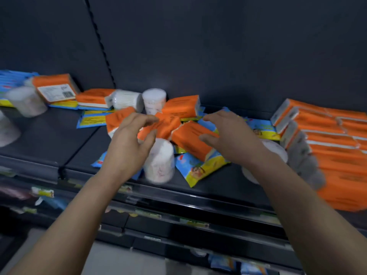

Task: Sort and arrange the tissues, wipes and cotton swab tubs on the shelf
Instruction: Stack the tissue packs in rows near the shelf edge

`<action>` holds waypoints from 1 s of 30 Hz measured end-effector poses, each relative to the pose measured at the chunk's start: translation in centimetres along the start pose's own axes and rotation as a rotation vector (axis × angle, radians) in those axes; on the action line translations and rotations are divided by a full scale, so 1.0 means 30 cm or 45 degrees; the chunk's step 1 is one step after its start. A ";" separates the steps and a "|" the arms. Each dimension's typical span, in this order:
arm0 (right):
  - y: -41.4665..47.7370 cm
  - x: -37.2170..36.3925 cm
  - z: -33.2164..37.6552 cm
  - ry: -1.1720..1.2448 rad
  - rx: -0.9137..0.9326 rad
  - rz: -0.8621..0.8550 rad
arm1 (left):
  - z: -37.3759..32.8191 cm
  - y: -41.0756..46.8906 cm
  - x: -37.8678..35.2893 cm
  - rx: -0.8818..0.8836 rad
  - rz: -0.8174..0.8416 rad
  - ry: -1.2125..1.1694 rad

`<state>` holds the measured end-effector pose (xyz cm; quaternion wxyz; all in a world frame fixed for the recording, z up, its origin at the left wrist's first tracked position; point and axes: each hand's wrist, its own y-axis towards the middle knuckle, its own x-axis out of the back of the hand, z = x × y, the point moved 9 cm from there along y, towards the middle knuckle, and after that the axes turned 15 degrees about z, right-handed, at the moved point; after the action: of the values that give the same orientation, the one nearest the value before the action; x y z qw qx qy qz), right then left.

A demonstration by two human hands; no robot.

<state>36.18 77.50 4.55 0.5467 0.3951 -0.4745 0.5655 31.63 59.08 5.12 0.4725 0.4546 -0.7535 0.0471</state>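
Observation:
A jumbled heap of orange tissue packs (pixel 190 139), blue-and-yellow wipes packs (pixel 200 168) and clear cotton swab tubs (pixel 159 161) lies mid-shelf. My left hand (pixel 127 143) hovers over the heap's left side, fingers spread and curled, holding nothing. My right hand (pixel 228 135) hovers over an orange pack on the right, fingers apart, empty. Two more tubs (pixel 154 100) stand behind the heap. A tidy row of orange tissue packs (pixel 329 147) fills the shelf's right end.
On the left shelf section sit an orange pack (pixel 54 87), blue wipes (pixel 12 80) and blurred tubs (pixel 25 101). The dark shelf (pixel 49 135) has a front rail with price tags. Lower shelves hold more packs. Another tub (pixel 278 151) lies behind my right wrist.

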 end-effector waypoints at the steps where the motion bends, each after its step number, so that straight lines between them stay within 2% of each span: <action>1: 0.027 -0.017 0.009 0.000 -0.018 0.028 | 0.039 0.012 0.010 0.029 0.013 -0.021; 7: 0.134 -0.114 -0.008 -0.059 -0.142 0.281 | 0.204 0.077 -0.010 0.218 0.147 -0.153; 13: 0.222 -0.176 -0.041 -0.053 -0.143 0.505 | 0.305 0.116 -0.094 0.478 0.381 -0.138; 19: 0.273 -0.176 -0.071 -0.020 -0.162 0.616 | 0.312 0.187 -0.145 0.533 0.514 0.006; 24: 0.296 -0.200 -0.077 -0.028 -0.220 0.718 | 0.359 0.214 -0.203 0.617 0.806 0.105; 30: 0.319 -0.190 -0.059 0.030 -0.269 0.694 | 0.396 0.259 -0.189 0.564 0.791 -0.027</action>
<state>27.30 78.29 -2.36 0.4184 0.1873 -0.6129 0.6436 18.80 61.29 -2.90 0.3184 0.2961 -0.8318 0.3451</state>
